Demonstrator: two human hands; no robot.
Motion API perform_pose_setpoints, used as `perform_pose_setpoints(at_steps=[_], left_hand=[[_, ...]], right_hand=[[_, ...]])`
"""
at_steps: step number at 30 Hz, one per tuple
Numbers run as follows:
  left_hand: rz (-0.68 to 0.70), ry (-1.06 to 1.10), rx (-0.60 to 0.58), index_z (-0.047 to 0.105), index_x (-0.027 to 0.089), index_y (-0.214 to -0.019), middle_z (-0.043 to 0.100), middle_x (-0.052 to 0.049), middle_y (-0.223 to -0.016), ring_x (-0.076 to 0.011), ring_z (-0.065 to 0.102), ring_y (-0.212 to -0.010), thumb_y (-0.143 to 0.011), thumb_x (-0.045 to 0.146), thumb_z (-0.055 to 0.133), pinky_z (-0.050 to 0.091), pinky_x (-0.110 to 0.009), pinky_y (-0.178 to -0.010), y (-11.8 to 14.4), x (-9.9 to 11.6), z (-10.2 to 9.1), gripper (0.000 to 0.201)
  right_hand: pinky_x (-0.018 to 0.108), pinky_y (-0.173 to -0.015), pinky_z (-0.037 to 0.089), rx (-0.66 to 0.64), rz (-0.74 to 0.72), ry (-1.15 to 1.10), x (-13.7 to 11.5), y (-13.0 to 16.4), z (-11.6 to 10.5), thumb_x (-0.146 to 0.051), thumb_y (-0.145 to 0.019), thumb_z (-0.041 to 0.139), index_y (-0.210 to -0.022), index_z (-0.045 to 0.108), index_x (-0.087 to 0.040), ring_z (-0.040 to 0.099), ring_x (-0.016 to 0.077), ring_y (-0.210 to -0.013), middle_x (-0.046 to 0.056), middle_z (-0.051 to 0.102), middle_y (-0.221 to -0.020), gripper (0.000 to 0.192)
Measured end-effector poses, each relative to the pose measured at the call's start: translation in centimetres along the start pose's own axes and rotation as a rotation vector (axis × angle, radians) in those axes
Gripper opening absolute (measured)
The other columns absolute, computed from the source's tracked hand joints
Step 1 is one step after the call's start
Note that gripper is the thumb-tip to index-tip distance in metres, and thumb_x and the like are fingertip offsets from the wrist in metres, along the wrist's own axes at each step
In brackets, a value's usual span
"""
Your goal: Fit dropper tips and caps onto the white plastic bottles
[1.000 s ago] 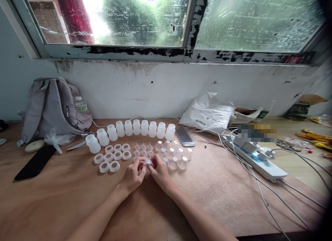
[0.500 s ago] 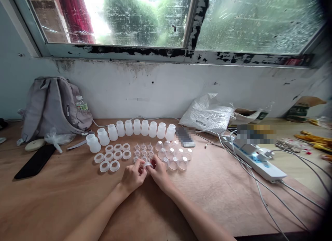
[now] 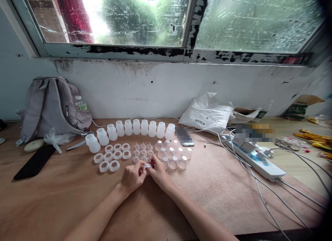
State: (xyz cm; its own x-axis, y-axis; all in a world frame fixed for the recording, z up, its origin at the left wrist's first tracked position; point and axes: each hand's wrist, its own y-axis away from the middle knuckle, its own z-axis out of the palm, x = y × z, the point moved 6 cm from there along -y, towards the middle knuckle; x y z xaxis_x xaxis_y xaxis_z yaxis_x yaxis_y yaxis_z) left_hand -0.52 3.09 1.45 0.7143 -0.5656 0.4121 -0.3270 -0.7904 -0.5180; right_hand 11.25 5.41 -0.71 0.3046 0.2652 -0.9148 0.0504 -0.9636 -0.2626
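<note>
Between my two hands is a small translucent bottle collar ring [image 3: 147, 166], held at the table's middle. The fingertips of my left hand [image 3: 132, 174] pinch its left side, and those of my right hand [image 3: 157, 169] grip its right side. Whether a nipple sits inside the ring is hidden by the fingers. Just beyond are several clear bottle nipples [image 3: 143, 152] in rows, the nearest partly covered by my hands. Loose collar rings [image 3: 114, 166] lie to the left. Clear dome caps [image 3: 173, 162] stand to the right. A curved row of frosted small bottles [image 3: 128, 127] stands behind.
A grey backpack [image 3: 49, 106], a black phone [image 3: 35, 162] and a knife-like blade [image 3: 76, 145] are at left. Behind right sits a silvery plastic bag [image 3: 207, 114]. A white power strip [image 3: 267, 168] with trailing cables takes up the right side. A window wall bounds the back.
Both hands stay in nearly the same place, with the fingers shifting slightly around the collar ring. The whole view has moved a little.
</note>
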Motion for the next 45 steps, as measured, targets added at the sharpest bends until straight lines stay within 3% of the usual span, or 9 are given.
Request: perform_pose_setpoints(at_steps=[9, 13, 18, 23, 26, 31, 40, 42, 45], left_hand=[[-0.089, 0.099, 0.001, 0.045, 0.021, -0.098, 0.065, -0.005, -0.085, -0.0176, 0.063, -0.073, -0.084, 0.021, 0.036, 0.045, -0.025, -0.059, -0.5, -0.2, -0.4, 0.017], [-0.266, 0.422, 0.03, 0.045, 0.02, -0.093, 0.059, 0.0, -0.07, -0.0128, 0.057, -0.056, -0.085, 0.027, 0.036, 0.043, -0.023, -0.053, -0.8, -1.6, -0.7, 0.014], [-0.497, 0.933, -0.068, 0.043, 0.02, -0.091, 0.049, 0.006, -0.06, -0.0062, 0.043, -0.037, -0.08, 0.035, 0.041, 0.031, -0.018, -0.037, -1.0, -2.5, 0.6, 0.018], [-0.552, 1.096, -0.165, 0.042, 0.019, -0.095, 0.052, 0.003, -0.062, -0.0063, 0.044, -0.037, -0.082, 0.042, 0.034, 0.026, -0.017, -0.035, -0.9, -2.2, 1.4, 0.028], [-0.495, 1.062, -0.159, 0.044, 0.017, -0.095, 0.053, 0.001, -0.067, -0.0054, 0.042, -0.037, -0.083, 0.051, 0.028, 0.026, -0.017, -0.035, -0.9, -2.1, 1.2, 0.04], [-0.441, 0.876, -0.162, 0.046, 0.018, -0.085, 0.044, 0.006, -0.06, -0.004, 0.034, -0.038, -0.081, 0.046, 0.041, 0.025, -0.017, -0.037, -1.2, -1.8, 0.2, 0.029], [-0.172, 0.444, -0.089, 0.049, 0.02, -0.099, 0.057, 0.0, -0.076, -0.0139, 0.054, -0.065, -0.078, 0.038, 0.049, 0.043, -0.025, -0.06, -1.5, -1.2, -2.1, 0.028], [-0.104, 0.414, 0.0, 0.047, 0.021, -0.106, 0.058, -0.005, -0.094, -0.0166, 0.055, -0.081, -0.079, 0.035, 0.047, 0.044, -0.028, -0.071, -1.8, -1.5, -2.9, 0.03], [-0.187, 0.31, 0.299, 0.048, 0.021, -0.104, 0.055, -0.006, -0.102, -0.0174, 0.054, -0.089, -0.081, 0.032, 0.045, 0.044, -0.031, -0.078, -2.0, -4.1, -5.6, 0.025]], right_hand=[[0.021, -0.048, 0.039, -0.081, -0.06, -0.042, -2.5, 0.4, 0.0, -0.025, -0.078, 0.047, -0.088, 0.05, -0.019, 0.048, 0.0103, -0.052, -0.002, 0.053, -0.067, 0.012], [0.02, -0.043, 0.038, -0.214, -0.011, -0.142, -3.2, 0.8, 0.3, -0.035, -0.085, 0.041, -0.104, 0.051, -0.02, 0.046, 0.0081, -0.046, -0.001, 0.053, -0.069, 0.026], [0.021, -0.054, 0.038, -0.122, -0.086, -0.073, -3.5, 0.4, -0.3, -0.035, -0.086, 0.041, -0.089, 0.057, -0.018, 0.049, 0.011, -0.059, -0.001, 0.055, -0.068, 0.024], [0.021, -0.049, 0.031, -0.083, -0.148, 0.02, -3.9, 0.3, -0.7, -0.032, -0.087, 0.039, -0.066, 0.053, -0.017, 0.041, 0.0091, -0.051, -0.003, 0.052, -0.058, 0.028], [0.021, -0.049, 0.03, -0.075, -0.179, 0.074, -4.4, 0.5, -0.9, -0.028, -0.086, 0.04, -0.067, 0.052, -0.017, 0.039, 0.0086, -0.05, -0.003, 0.049, -0.057, 0.025], [0.021, -0.048, 0.029, -0.045, -0.24, 0.117, -4.9, 1.0, -1.0, -0.027, -0.085, 0.042, -0.065, 0.05, -0.018, 0.038, 0.0088, -0.049, -0.004, 0.045, -0.055, 0.023], [0.022, -0.048, 0.031, 0.006, -0.252, 0.147, -4.1, 1.2, -1.1, -0.028, -0.084, 0.042, -0.071, 0.049, -0.018, 0.04, 0.0101, -0.049, -0.002, 0.047, -0.057, 0.018], [0.022, -0.048, 0.032, 0.04, -0.248, 0.17, -4.0, 1.0, -1.5, -0.028, -0.084, 0.042, -0.072, 0.049, -0.019, 0.041, 0.0104, -0.05, -0.002, 0.047, -0.057, 0.017], [0.022, -0.048, 0.033, 0.113, -0.221, 0.173, -3.9, 0.8, -2.4, -0.029, -0.084, 0.041, -0.072, 0.049, -0.019, 0.042, 0.0105, -0.049, -0.001, 0.048, -0.058, 0.018]])
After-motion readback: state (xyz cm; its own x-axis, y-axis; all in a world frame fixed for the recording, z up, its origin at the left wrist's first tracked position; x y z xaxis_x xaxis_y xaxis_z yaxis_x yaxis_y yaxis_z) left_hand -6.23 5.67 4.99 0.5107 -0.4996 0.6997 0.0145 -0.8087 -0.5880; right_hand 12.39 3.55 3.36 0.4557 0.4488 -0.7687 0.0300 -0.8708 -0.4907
